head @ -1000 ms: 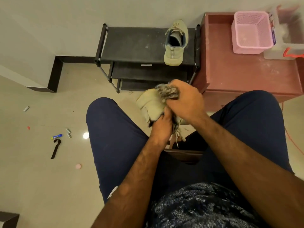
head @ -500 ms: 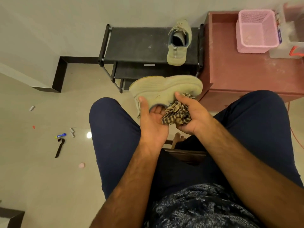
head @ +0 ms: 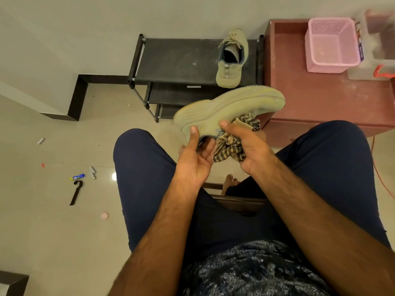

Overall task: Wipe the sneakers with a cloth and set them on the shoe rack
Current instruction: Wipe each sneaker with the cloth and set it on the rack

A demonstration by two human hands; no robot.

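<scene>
An olive sneaker [head: 230,108] is held sole up above my knees, its toe pointing right. My left hand [head: 195,159] grips its near edge, thumb on the sole and fingers underneath. My right hand [head: 245,146] clutches a bunched brown checked cloth [head: 229,146] against the sneaker's underside, thumb pressing the sole's rim. The matching sneaker [head: 232,60] stands upright on the right end of the black shoe rack's [head: 177,60] top shelf.
A reddish low cabinet [head: 316,97] stands right of the rack, carrying a pink basket [head: 333,45] and a clear box. Small bits of litter and a black hook [head: 75,192] lie on the tiled floor at left. An orange cord runs along the right.
The sneaker was turned over from upright to sole up. My right hand, earlier wiping on top with the cloth, now holds the cloth beneath it. The sneaker has risen slightly toward the rack.
</scene>
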